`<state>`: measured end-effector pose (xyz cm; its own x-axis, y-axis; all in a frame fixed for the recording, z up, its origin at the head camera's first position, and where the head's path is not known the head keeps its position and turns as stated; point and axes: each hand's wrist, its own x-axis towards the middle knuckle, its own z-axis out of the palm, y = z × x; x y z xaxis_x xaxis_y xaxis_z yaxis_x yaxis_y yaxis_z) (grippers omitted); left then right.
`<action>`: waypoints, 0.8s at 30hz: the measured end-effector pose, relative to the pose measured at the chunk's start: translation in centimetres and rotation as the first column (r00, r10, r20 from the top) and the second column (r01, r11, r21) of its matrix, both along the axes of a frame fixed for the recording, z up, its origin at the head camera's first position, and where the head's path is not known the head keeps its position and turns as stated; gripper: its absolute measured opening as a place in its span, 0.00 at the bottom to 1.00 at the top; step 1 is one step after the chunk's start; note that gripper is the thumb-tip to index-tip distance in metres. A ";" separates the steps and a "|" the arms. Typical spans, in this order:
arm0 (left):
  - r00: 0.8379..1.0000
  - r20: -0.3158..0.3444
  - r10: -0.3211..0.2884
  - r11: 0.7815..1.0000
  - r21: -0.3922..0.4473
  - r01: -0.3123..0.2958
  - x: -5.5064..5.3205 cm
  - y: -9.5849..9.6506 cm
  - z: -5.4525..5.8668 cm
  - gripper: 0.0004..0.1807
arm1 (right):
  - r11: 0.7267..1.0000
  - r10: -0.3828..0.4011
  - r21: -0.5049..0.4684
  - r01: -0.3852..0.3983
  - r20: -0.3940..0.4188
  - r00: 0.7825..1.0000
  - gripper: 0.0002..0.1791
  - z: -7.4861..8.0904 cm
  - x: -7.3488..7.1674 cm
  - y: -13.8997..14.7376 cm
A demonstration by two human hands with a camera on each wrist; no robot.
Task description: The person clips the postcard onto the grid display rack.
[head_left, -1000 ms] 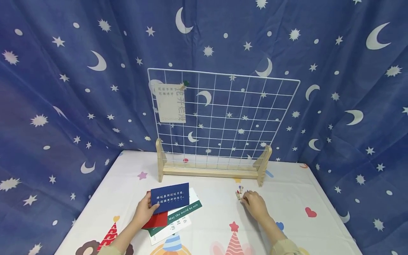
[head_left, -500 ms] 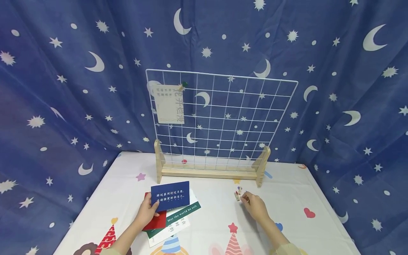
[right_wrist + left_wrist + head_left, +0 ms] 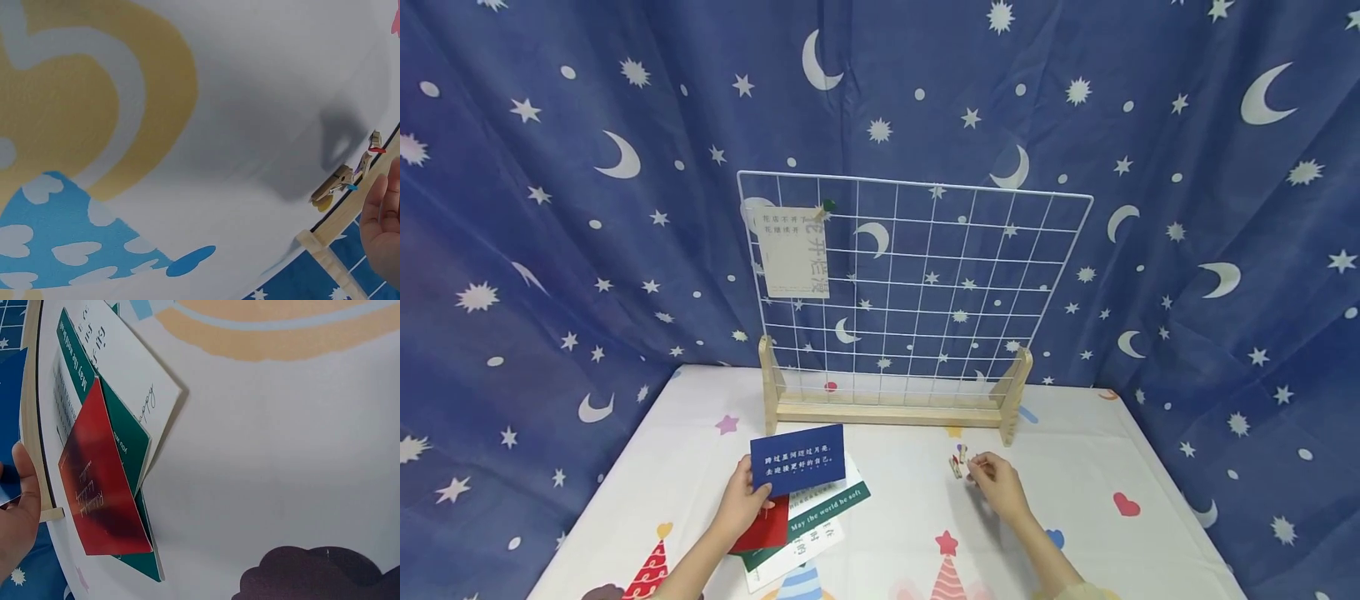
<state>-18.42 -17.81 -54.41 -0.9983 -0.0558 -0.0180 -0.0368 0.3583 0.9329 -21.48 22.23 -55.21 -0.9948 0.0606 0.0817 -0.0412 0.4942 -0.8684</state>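
Observation:
My left hand [image 3: 743, 507] holds a dark blue card [image 3: 797, 460] with white writing by its left edge, thumb on the front. Beneath it on the table lie a red card [image 3: 103, 487], a white card with a green band [image 3: 831, 510] and another white card [image 3: 801, 554], overlapping. Over the right half of the table my right hand [image 3: 1000, 487] brings thumb and finger together on what looks like a small clothespin, mostly hidden; a pale bit shows at the fingertips. Just left of it lie small wooden clothespins [image 3: 956, 467]. The right wrist view shows a larger clothespin [image 3: 331, 183] near the hand.
A white wire grid [image 3: 917, 292] stands in a wooden base [image 3: 887, 414] at the back. At its upper left hangs a pale card [image 3: 792, 262], clipped with a green-topped clothespin [image 3: 824, 208]. A blue curtain [image 3: 1150, 125] with moons and stars surrounds the printed white tablecloth [image 3: 895, 500].
My right hand has drawn slightly away from the clothespins, its fingers more clearly pinched. The left hand keeps the blue card in nearly the same place. The head view has tilted slightly up.

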 end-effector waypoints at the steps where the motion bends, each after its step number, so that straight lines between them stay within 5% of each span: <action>1: 1.000 0.002 0.001 1.000 0.004 -0.001 0.0 0.0 0.0 0.27 | 1.000 0.000 -0.006 0.000 0.002 1.000 0.06 0.1 0.1 -0.1; 17: 1.000 0.009 0.026 0.998 0.057 -0.026 0.0 0.0 0.9 0.27 | 0.972 -0.083 -0.205 0.115 0.156 0.984 0.12 -0.4 0.3 -0.3; 24: 1.000 0.001 0.027 0.996 0.085 -0.027 -0.4 0.2 1.7 0.27 | 0.961 -0.007 -0.271 0.056 0.177 0.984 0.13 -0.8 0.5 -0.1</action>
